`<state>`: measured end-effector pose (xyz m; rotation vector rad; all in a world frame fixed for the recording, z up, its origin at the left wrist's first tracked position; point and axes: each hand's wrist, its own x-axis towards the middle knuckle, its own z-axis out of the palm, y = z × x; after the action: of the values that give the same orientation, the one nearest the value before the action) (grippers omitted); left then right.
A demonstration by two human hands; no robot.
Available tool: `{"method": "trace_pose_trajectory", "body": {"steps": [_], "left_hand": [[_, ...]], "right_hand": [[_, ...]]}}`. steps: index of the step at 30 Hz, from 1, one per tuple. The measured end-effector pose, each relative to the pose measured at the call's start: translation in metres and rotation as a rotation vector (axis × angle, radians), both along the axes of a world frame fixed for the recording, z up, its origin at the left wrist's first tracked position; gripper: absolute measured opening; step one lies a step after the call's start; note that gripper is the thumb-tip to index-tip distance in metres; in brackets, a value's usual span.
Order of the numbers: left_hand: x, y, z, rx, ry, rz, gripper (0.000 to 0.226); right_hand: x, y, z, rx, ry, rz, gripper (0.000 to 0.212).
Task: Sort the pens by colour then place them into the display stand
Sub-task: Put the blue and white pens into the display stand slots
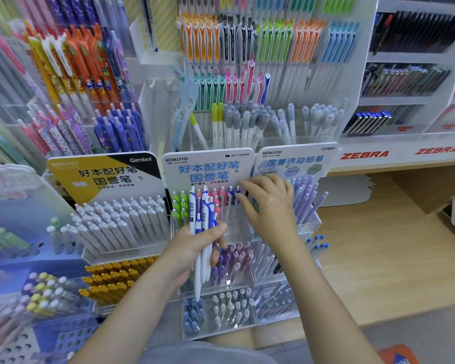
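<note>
We see the left hand (195, 245), grip clenched round a bundle of pens (204, 232), white barrels with blue clips, held upright at six o'clock of the KOKUYO card (208, 166). The right hand (269, 206), fingers spread and grasping nothing, reaches the stand's (237, 232) top row; fingertips touch the blue-clipped pens (233, 195) there. Green pens (177, 203) stand at nine o'clock of the bundle, pink pens (220, 197) just behind it. Purple pens (306, 195) sit at three o'clock of the right hand.
</note>
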<state>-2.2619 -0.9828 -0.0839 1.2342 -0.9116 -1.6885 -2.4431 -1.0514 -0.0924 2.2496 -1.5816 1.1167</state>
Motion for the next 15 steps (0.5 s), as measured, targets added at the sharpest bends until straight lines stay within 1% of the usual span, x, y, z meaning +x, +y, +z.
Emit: {"method": "trace_pose_trajectory", "body": {"steps": [1,3,5,7,8,11,15], "left_hand": [[0.000,-0.001,0.000,-0.012,0.017,-0.014,0.041],[0.000,-0.002,0.002,-0.033,0.053,-0.049,0.035],[-0.002,-0.002,0.005,-0.053,0.071,-0.087,0.032],[-0.005,-0.002,0.008,-0.073,0.077,-0.124,0.027],[-0.006,-0.002,0.009,-0.075,0.087,-0.144,0.024],[-0.011,0.000,0.011,-0.058,0.123,-0.192,0.026],[-0.015,0.003,0.010,-0.025,0.097,-0.195,0.036]], "right_hand": [[0.000,0.006,0.003,0.012,-0.049,0.013,0.025],[0.001,0.023,0.014,0.108,-0.266,0.102,0.023],[0.003,0.039,0.028,0.377,-0.497,0.227,0.014],[0.005,0.049,0.037,0.698,-0.659,0.317,0.006],[0.005,0.052,0.038,0.785,-0.728,0.337,0.006],[0.001,0.056,0.036,0.867,-0.875,0.345,0.010],[-0.006,0.063,0.038,0.901,-1.031,0.364,0.004]]}}
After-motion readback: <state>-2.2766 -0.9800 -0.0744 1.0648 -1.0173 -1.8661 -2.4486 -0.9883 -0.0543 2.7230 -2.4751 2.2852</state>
